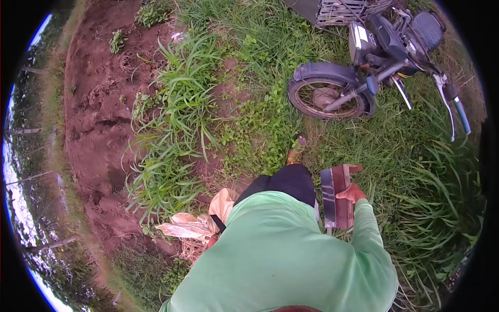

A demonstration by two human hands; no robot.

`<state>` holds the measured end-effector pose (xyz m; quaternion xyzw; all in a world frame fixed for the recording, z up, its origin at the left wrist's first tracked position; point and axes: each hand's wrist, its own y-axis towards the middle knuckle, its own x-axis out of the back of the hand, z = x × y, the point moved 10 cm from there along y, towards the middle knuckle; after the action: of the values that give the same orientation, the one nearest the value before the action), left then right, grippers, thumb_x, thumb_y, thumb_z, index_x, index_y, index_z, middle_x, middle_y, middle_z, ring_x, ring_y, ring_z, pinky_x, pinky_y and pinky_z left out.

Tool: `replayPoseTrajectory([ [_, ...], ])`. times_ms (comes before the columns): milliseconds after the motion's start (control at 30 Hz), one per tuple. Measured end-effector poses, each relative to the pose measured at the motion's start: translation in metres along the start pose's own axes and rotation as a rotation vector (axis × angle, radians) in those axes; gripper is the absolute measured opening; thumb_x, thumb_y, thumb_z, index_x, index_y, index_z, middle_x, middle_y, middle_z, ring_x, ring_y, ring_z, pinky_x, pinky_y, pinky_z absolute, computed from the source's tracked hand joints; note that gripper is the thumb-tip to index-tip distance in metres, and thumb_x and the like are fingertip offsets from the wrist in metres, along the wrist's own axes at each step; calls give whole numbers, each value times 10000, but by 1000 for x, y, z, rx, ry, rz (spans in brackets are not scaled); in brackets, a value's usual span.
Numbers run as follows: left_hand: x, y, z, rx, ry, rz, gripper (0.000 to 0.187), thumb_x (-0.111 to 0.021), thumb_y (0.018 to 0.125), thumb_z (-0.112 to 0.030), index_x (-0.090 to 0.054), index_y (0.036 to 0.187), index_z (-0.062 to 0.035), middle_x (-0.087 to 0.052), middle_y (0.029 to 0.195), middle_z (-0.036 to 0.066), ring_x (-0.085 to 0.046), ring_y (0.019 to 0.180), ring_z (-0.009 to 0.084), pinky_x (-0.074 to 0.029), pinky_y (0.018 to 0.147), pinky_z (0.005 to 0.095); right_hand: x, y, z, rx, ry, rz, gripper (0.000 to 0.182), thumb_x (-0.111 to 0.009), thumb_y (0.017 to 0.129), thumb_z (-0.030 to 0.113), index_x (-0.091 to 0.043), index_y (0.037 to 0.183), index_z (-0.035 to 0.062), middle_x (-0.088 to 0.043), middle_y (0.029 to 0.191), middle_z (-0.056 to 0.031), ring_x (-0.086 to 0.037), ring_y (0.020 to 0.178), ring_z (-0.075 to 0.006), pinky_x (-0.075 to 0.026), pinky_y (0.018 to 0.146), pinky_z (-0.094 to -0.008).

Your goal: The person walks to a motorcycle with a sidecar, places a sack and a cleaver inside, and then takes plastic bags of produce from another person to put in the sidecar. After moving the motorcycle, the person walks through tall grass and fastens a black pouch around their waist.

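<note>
On the right, my right hand (353,193) is closed around a reddish-brown wooden piece with a flat dark grey plate (329,197) along its left side; its exact kind I cannot make out. The thumb lies across the wood, and the piece is held beside my right leg, above the grass. At my left side is a pale tan sack (189,227), crumpled, with a black strap near it. Only a small orange-brown patch of what looks like my left hand (212,240) shows by the sack; its fingers are hidden behind my green sleeve and body.
A motorcycle (384,57) stands in the grass ahead to the right, with a woven basket (343,11) at its rear. Tall grass clumps (182,109) border bare brown soil (99,130) on the left. More long grass (442,192) grows at the right.
</note>
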<state>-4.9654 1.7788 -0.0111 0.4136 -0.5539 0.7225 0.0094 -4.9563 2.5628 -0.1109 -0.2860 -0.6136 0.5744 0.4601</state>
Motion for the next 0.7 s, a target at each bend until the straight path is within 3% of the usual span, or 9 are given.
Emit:
replayPoseTrajectory([
  [200,46,24,-41,68,-8,-49,585,-733,835,-460,-660,1101,56,-706,1020,284,-694,991,418,-532,847,487,45,10,67,-87,-58,78,811,-942,631,397,-623,1284,37,-679,1221,-137,-679,1066,-295,-598,781,-461],
  [267,81,37,-74,56,-124,-108,643,-758,814,-486,-648,1108,76,-703,1051,284,-689,1016,411,-523,874,472,59,7,88,-178,-82,56,851,-944,627,395,-598,1321,45,-674,1236,-131,-668,1095,-297,-596,791,-458],
  [300,86,53,-79,140,-74,-18,717,-774,798,-523,-630,1128,97,-693,1097,292,-675,1054,421,-510,907,463,64,1,100,-185,-112,81,869,-945,627,394,-583,1337,50,-672,1242,-128,-663,1107,-296,-593,800,-460],
  [500,160,165,-194,-10,-27,16,777,-749,798,-586,-638,1151,97,-679,1119,312,-661,1074,416,-502,942,448,66,-42,149,-151,-79,104,904,-956,612,390,-571,1370,79,-680,1242,-117,-672,1098,-287,-595,799,-446],
  [600,188,211,-232,-59,28,32,724,-755,824,-525,-628,1147,110,-691,1090,292,-670,1051,401,-510,904,441,66,-70,155,-384,-192,37,894,-960,604,386,-587,1365,103,-689,1232,-109,-686,1058,-287,-597,780,-428],
  [633,196,229,-243,-70,27,33,697,-760,835,-496,-624,1142,116,-697,1076,282,-675,1041,390,-514,885,438,60,-74,168,-282,-165,59,888,-953,610,401,-595,1353,73,-691,1228,-120,-691,1038,-292,-597,783,-419],
  [700,215,257,-263,-162,-60,-7,685,-767,829,-488,-626,1119,116,-695,1075,279,-676,1028,377,-513,878,435,50,-78,187,-272,-112,101,884,-944,619,416,-599,1344,44,-692,1222,-130,-692,1037,-296,-600,789,-421],
])
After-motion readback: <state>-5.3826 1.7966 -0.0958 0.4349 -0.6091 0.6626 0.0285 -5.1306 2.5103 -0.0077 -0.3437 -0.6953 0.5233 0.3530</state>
